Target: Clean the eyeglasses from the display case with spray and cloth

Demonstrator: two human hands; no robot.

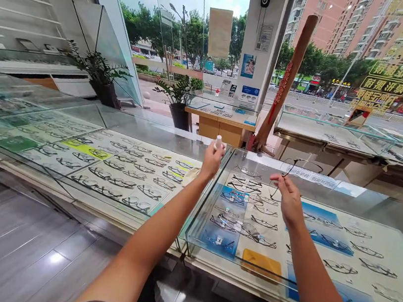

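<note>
My left hand (211,160) is raised above the glass counter, its fingers closed around a small white bottle (218,140). The bottle's white top sticks up, and my fingers hide most of its body. To the right, my right hand (288,195) pinches a pair of thin-rimmed eyeglasses (299,160) above the display case. The lenses are clear and hard to make out against the background. A cream cloth (191,175) lies beside my left forearm, partly hidden by it.
Below my hands, glass display cases (193,235) hold several rows of eyeglasses. A yellow case (261,265) lies inside the right one. Ahead are a potted plant (179,114), a wooden cabinet (222,131) and a leaning wooden post (288,78).
</note>
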